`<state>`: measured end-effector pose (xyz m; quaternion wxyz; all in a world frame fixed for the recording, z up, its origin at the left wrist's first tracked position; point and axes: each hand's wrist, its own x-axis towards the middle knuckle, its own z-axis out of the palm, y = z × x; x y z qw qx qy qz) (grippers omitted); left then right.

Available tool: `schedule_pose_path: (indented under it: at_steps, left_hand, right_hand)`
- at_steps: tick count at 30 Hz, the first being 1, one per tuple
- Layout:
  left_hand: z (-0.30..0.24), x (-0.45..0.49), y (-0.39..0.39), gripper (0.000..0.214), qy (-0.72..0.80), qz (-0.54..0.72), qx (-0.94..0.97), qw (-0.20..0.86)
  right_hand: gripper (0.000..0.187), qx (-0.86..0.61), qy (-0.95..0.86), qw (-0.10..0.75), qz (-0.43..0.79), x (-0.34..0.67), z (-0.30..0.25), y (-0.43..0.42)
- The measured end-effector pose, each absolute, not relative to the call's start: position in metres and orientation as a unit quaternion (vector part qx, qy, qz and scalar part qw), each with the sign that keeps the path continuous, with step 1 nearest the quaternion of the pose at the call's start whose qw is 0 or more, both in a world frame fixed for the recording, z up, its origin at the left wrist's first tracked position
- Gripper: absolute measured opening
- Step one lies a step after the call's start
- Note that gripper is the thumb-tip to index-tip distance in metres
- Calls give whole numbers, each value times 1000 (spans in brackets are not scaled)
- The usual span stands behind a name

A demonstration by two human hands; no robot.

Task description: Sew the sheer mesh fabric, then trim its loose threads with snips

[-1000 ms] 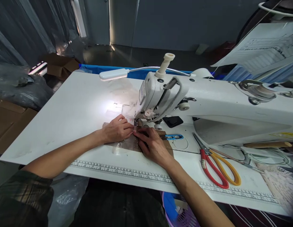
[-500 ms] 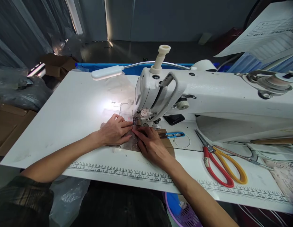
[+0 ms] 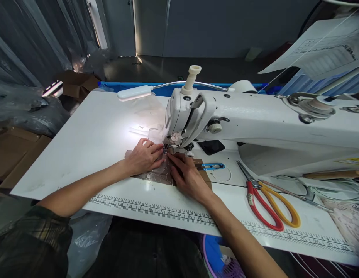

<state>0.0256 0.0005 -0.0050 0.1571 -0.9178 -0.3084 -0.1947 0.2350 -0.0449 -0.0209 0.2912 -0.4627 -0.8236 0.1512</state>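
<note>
A white sewing machine stands over the table, its presser foot directly beyond my fingertips. Under my hands lies a thin, sheer pale piece of fabric, hard to tell from the brown taped patch beneath it. My left hand rests flat on the fabric left of the foot, fingers spread. My right hand lies to the right, index finger stretched toward the foot, fingertips on or beside the fabric edge. Blue thread snips lie just right of my right hand.
Red and yellow scissors lie on the right, beside a thin metal rod and lace. A ruler strip runs along the table's front edge. A lamp shines from behind. A purple basket is below; cardboard boxes stand left.
My right hand's fingertips have shifted slightly and more of the brown patch shows between my hands. The left hand stays on the fabric. The whole view has shifted a little.
</note>
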Motion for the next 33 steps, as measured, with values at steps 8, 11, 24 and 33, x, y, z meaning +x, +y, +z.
schedule_pose_path:
  at_steps: [8,11,24,33]
  left_hand:
    - [3,18,-7,22,-248,-257,-926,-120]
    - [7,13,-7,33,-255,-223,-919,-203]
    - [1,18,-9,23,-246,-250,-933,-79]
    - [-2,22,-11,24,-214,-247,-945,31]
  right_hand:
    - [33,-531,-755,301,240,241,-6,-36]
    - [26,-529,-759,261,276,243,5,-27]
    - [24,-515,-780,281,218,242,-4,-25]
    - [36,-425,-863,240,131,242,-16,-29]
